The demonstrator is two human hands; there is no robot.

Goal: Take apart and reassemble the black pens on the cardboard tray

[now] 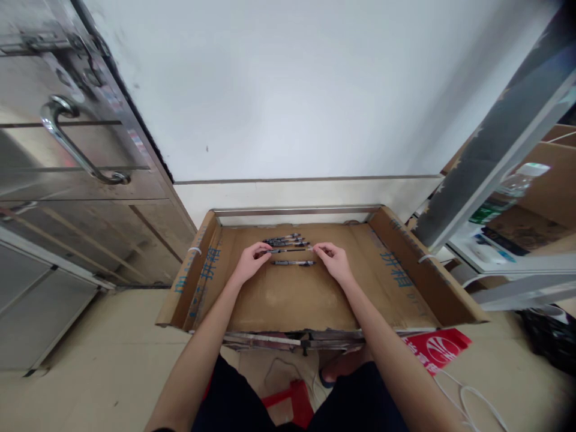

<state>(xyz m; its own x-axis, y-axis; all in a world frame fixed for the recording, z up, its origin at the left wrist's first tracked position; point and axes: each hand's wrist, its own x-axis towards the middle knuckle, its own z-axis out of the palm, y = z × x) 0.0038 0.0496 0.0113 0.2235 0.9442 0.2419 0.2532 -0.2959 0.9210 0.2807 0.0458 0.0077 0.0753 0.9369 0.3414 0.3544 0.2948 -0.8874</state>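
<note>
While both hands (251, 262) (333, 261) pinch a slim pen-like piece (292, 250) between them | one pen (292, 263) lies nearer | more pens (287, 243) beyond

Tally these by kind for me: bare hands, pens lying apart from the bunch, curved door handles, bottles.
Left hand and right hand: 2
Pen lying apart: 1
Curved door handle: 1
Bottle: 1
Total: 5
The bunched pens overlap too much to count.

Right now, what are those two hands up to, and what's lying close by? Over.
Left hand and right hand pinching opposite ends of a slim pen. Loose pen close on the near side. Pen bunch just beyond.
</note>
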